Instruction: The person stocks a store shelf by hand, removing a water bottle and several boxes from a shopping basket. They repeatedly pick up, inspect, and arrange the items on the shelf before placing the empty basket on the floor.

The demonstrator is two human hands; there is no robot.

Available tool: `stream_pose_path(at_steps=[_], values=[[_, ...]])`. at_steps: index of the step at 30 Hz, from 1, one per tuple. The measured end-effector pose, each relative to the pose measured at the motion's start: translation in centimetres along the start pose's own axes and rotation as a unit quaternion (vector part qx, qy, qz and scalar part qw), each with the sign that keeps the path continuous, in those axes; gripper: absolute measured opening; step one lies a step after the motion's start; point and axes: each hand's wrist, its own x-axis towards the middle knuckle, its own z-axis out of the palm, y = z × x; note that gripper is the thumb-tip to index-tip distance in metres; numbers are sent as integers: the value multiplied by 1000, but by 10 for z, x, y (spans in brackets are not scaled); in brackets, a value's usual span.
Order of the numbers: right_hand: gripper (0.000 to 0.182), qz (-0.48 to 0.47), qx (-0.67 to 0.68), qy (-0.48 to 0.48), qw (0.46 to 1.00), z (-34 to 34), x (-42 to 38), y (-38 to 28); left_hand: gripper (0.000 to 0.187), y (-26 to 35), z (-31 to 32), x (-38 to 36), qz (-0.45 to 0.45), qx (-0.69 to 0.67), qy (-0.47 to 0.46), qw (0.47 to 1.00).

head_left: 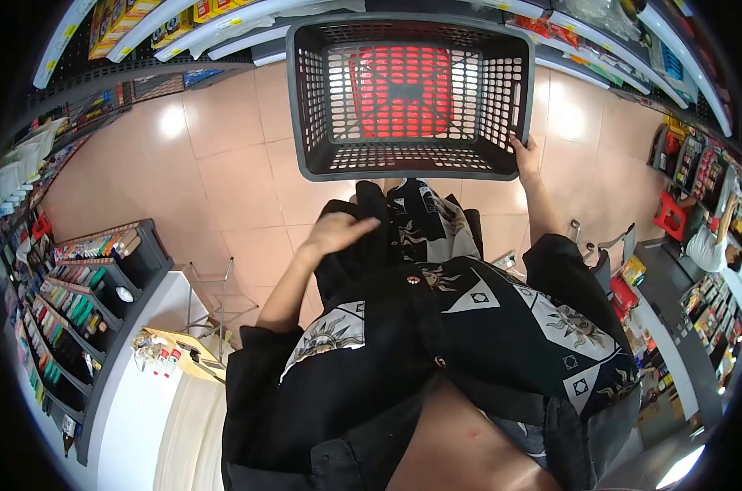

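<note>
A dark grey mesh shopping basket is in front of me at waist height, and it holds nothing. Something red shows through its mesh bottom from beneath. My right hand grips the basket's near right corner, arm stretched forward. My left hand is drawn back against my black patterned shirt, just below the basket's near rim. It holds nothing and its fingers lie loosely extended.
A tiled floor spreads to the left. Black racks of small goods and a white counter with a yellow display stand at lower left. Stocked shelves run along the top and right. A person in a white top is by a red stool at far right.
</note>
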Motion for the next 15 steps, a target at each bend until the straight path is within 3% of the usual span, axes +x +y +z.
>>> stream_pose_path(at_steps=[3, 5, 8, 10, 13, 14, 15], values=[[23, 7, -15, 24, 1000, 5, 1, -5, 67, 39, 22, 14, 69, 141, -85, 984], [23, 26, -30, 39, 998, 6, 1, -5, 59, 45, 33, 27, 92, 157, -68, 981], [21, 22, -13, 52, 998, 5, 6, 2, 54, 57, 36, 33, 91, 223, 112, 964], [20, 13, -23, 58, 998, 5, 7, 2, 51, 57, 47, 48, 159, 289, 159, 930], [21, 26, -36, 74, 996, 10, 4, -6, 51, 88, 44, 38, 129, 316, -64, 938], [21, 24, -35, 73, 996, 11, 5, -7, 51, 86, 49, 49, 128, 317, -62, 938], [22, 35, -30, 73, 996, 12, 5, -7, 54, 82, 55, 63, 160, 333, -116, 922]])
